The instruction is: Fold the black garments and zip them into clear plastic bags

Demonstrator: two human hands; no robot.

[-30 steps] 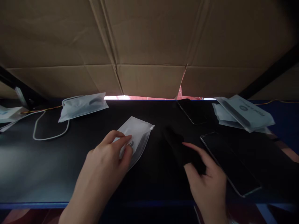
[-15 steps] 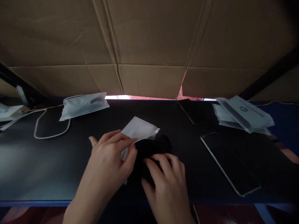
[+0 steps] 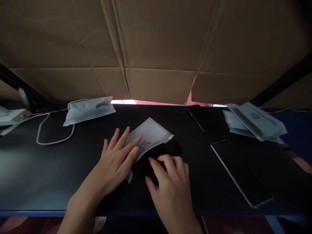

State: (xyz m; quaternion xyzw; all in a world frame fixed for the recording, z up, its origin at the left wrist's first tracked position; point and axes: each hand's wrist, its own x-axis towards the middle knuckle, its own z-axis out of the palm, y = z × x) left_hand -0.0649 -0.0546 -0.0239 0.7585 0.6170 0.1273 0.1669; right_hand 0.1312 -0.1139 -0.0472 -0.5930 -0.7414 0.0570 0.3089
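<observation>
In the head view, a frosted white plastic pouch (image 3: pixel 151 136) lies flat near the middle of the black matte table top (image 3: pixel 36 175), its far corner pointing toward the cardboard wall (image 3: pixel 156 42). What it holds cannot be made out. The left hand (image 3: pixel 118 159) lies on the pouch's near-left part with fingers spread flat and wide, gripping nothing. The right hand (image 3: pixel 170 188) presses curled fingers down on a soft black cloth (image 3: pixel 158 156), which touches the pouch's near-right edge.

Left of the hands the table is bare up to its blue front rim. A white looped cable (image 3: pixel 48 138) and another pale pouch (image 3: pixel 89 110) lie far left. To the right lie a glossy black phone (image 3: pixel 240 172), a second dark phone (image 3: pixel 202 118) and stacked grey bags (image 3: pixel 253 122), well apart from the hands.
</observation>
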